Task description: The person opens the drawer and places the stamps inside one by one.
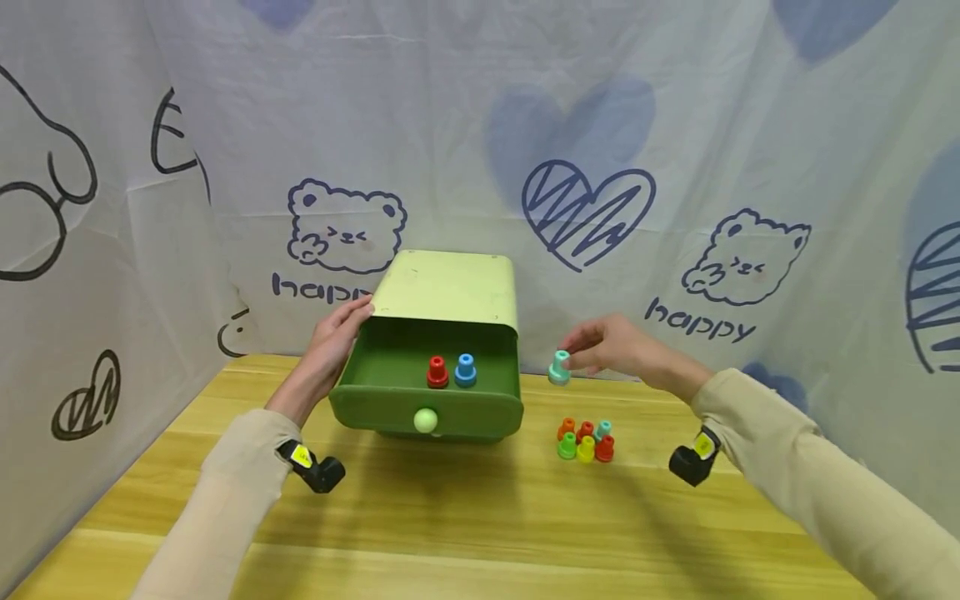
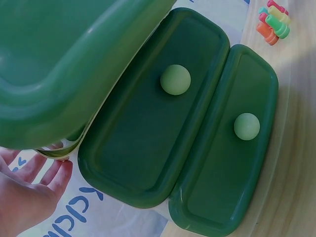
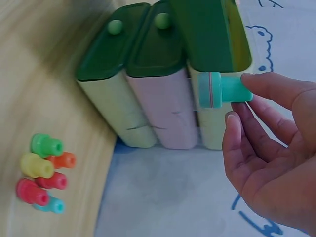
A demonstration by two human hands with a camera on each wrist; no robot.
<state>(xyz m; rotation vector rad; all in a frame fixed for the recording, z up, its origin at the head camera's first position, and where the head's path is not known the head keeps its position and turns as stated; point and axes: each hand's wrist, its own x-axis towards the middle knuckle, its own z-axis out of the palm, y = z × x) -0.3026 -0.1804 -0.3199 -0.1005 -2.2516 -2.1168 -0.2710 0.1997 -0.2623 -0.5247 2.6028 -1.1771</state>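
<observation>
A turquoise toy stamp (image 1: pixel 559 368), round with a wide base and narrow stem, is pinched between the thumb and fingers of my right hand (image 1: pixel 618 350). It is held in the air right of a drawer cabinet (image 1: pixel 450 283). The cabinet's green top drawer (image 1: pixel 390 400) is pulled out. Inside it stand a red stamp (image 1: pixel 437 373) and a blue stamp (image 1: pixel 466 371). My left hand (image 1: pixel 333 346) rests against the cabinet's left side near its upper front edge. In the left wrist view its fingers (image 2: pixel 59 177) look fairly straight, touching the casing below the drawer.
On the wooden table (image 1: pixel 465 533), right of the cabinet, several stamps (image 1: pixel 586 450) in orange, red, turquoise, green and yellow stand grouped. Two lower drawers (image 2: pixel 133 128) with round knobs are closed. A printed cloth (image 1: pixel 450 125) hangs behind the table and along its sides.
</observation>
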